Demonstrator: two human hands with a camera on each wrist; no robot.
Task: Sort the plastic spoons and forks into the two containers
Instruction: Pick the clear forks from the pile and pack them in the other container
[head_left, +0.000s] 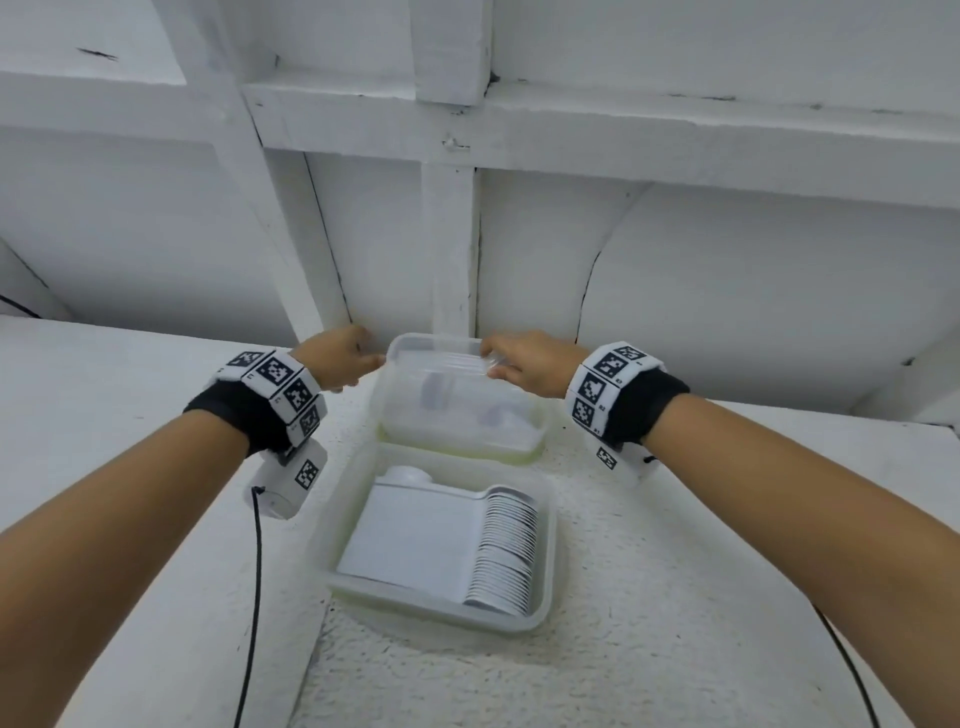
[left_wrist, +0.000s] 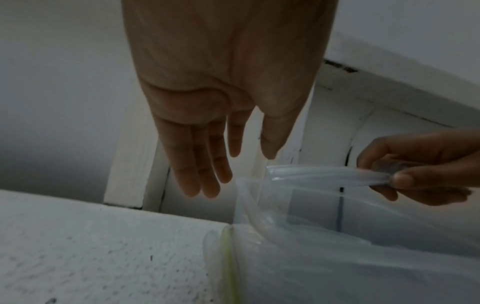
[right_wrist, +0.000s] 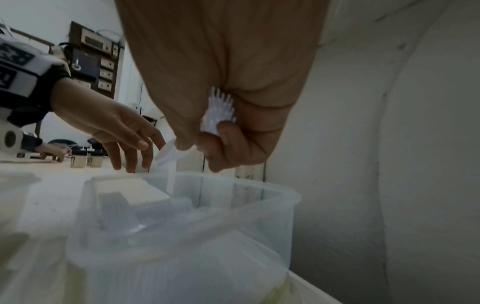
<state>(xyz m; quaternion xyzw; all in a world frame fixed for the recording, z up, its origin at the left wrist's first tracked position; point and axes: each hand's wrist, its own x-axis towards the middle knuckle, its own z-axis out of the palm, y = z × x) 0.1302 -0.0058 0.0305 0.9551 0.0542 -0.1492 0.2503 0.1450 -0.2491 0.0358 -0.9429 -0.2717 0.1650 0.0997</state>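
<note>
Two clear plastic containers stand one behind the other on the white table. The near container (head_left: 550, 545) holds a neat stack of white spoons (head_left: 506, 551). Above the far container (head_left: 541, 422), my right hand (head_left: 496, 366) pinches a bundle of white forks (left_wrist: 324, 174) between thumb and fingers. Their tines (right_wrist: 221, 107) stick out by the palm. More white cutlery (right_wrist: 135, 197) lies inside the far container. My left hand (head_left: 371, 364) hovers by that container's far left corner with straight fingers (left_wrist: 207, 176), a little short of the bundle's free end, holding nothing.
A white panelled wall (head_left: 675, 291) rises right behind the far container. A black cable (head_left: 254, 597) hangs from the left wrist camera over the table's left part. Another person's hand and small cups (right_wrist: 78, 160) show far off to the left.
</note>
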